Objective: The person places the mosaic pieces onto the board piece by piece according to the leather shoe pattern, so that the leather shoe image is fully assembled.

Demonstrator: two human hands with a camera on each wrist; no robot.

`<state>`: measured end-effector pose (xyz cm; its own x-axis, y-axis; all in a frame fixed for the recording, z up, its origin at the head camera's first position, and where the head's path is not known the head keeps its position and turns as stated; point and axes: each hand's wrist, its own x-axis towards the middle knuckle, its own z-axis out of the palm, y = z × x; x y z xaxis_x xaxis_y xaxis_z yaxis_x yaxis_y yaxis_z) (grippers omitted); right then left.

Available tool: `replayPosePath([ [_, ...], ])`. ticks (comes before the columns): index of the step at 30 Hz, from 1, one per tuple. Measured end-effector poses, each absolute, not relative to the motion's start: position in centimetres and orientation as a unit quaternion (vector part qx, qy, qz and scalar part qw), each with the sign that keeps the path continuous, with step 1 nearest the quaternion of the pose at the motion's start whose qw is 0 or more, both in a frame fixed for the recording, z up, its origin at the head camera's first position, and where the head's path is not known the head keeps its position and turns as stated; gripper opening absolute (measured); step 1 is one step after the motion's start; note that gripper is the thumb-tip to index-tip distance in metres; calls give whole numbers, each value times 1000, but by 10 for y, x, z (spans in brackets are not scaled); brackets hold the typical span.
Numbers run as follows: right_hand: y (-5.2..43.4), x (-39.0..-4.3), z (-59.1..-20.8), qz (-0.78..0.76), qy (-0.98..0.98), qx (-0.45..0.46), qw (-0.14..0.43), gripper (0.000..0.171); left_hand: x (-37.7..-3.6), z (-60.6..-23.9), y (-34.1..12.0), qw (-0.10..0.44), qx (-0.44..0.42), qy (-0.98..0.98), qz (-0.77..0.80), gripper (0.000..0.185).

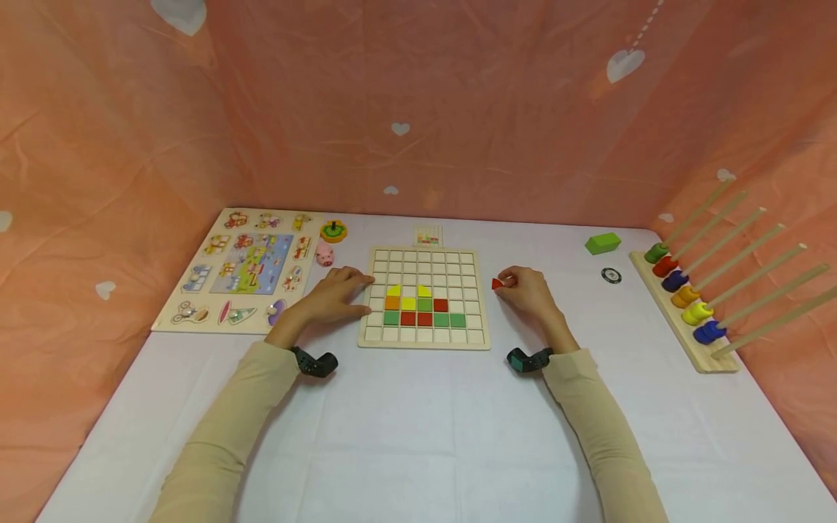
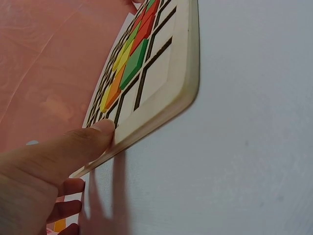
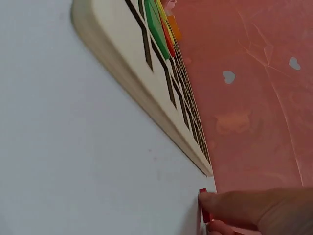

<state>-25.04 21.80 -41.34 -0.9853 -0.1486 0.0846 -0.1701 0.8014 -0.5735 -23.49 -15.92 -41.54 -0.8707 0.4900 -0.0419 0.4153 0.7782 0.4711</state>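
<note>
A wooden grid board lies flat on the white cloth, holding several coloured pieces in its lower middle rows: green, red, orange and yellow, the two topmost yellow ones not square. At its left edge rests my left hand; the thumb touches the rim and the fingers are loosely bent. To the right of the board, close over the table, my right hand pinches a small red block between thumb and fingers. Much of that block is covered by the fingertips in the right wrist view.
A small pattern card lies behind the board. To the left are a knobbed picture puzzle, a pink pig and a green-and-orange toy. Rightward sit a green block, a black-and-white disc and a peg stand with coloured rings.
</note>
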Motion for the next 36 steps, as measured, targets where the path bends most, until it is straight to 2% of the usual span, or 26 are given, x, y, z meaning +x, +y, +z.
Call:
replayPosePath([
  [6,219,-251,-419,295,-949,105,34,27,-235,-416,-159,81,241,940,228,63],
  [16,209,-251,-418,387,-911,134,37,12,-235,-415,-159,80,241,940,228,62],
  [27,177,-242,-414,413,-889,193,-48,8,-235,-416,-158,79,243,939,229,63],
  [36,167,-239,-416,376,-901,212,-55,5,-236,-416,-157,81,242,940,226,62],
])
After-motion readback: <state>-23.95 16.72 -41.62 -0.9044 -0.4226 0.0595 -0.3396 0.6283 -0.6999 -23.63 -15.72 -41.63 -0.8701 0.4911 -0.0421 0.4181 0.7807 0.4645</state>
